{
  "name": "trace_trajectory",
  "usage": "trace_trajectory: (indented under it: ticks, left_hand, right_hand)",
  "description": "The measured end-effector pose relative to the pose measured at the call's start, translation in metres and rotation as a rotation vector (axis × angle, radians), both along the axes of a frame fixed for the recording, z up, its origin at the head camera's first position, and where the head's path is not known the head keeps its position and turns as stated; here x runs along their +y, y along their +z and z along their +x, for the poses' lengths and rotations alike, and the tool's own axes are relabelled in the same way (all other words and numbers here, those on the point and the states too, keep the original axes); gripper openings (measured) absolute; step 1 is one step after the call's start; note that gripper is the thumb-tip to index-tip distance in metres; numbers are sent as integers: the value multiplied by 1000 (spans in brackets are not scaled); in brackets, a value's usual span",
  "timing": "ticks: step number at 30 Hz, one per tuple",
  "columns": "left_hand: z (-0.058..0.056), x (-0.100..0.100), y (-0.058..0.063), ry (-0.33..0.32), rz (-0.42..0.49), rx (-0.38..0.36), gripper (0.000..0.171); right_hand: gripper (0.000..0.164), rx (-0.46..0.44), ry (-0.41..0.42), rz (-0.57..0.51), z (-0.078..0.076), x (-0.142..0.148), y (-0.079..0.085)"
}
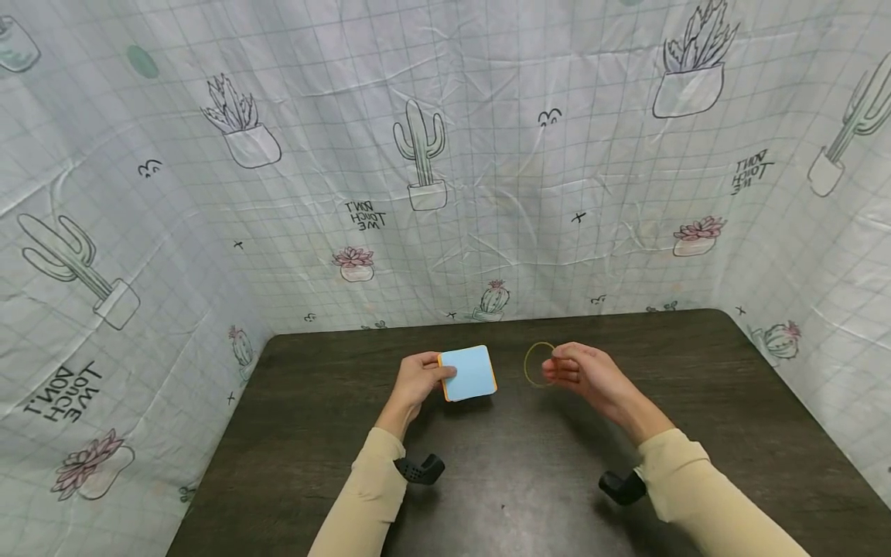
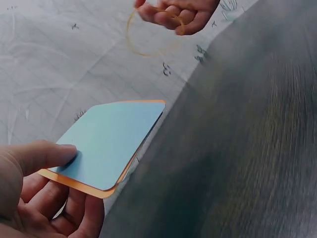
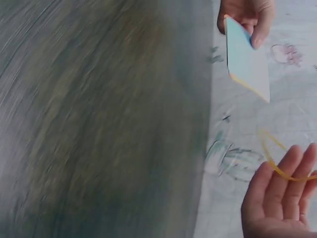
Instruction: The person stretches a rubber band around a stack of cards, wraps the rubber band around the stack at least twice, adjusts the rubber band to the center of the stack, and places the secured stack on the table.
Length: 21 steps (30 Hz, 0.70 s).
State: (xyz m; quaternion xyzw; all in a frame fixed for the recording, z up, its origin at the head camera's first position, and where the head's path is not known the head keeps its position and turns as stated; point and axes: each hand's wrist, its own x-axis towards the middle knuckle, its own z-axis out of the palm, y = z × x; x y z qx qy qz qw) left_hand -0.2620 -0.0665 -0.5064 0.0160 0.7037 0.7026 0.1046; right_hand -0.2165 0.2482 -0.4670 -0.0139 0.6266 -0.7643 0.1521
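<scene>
My left hand [image 1: 415, 381] grips a thin stack of square, round-cornered cards [image 1: 469, 373], thumb on top and fingers beneath. Light blue faces up on the stack, and an orange edge peeks out below it, as the left wrist view of the cards [image 2: 109, 141] also shows. To the right, my right hand [image 1: 592, 377] holds a thin yellow rubber band [image 1: 526, 363] between thumb and fingers. The band hangs in a loose loop toward the cards, apart from them. In the right wrist view the rubber band [image 3: 275, 168] crosses the fingers; the thumb is hidden there.
Both hands are above a dark wood-grain table [image 1: 487, 495]. A pale cloth [image 1: 487, 155] printed with cacti and potted plants hangs behind the table and along both sides. Black wrist devices [image 1: 421, 469] sit under the sleeves.
</scene>
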Motion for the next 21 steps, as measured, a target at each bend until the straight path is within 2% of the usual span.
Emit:
trace_trajectory:
  ticks: [3,7,10,12,15,21]
  left_hand:
    - [1,2,6,-19,14,-1,27]
    - [4,5,12,-50,18,3,26]
    - [4,5,13,-67,23,9,26]
    - [4,5,13,-73,30,9,26]
    - [4,5,12,-76,34,8,26]
    - [5,5,12,-79,32,12,25]
  right_hand:
    - [15,-50,31,-138,0,-4,8]
    - [27,-101,110,-410,-2,-8,17]
    - [40,-107,192,-618,-4,-10,22]
    - [45,-101,237,-690,-5,-12,24]
    - [47,-79,298,-711,-5,-15,26]
    - [45,4,328,-602,-1,-22,28]
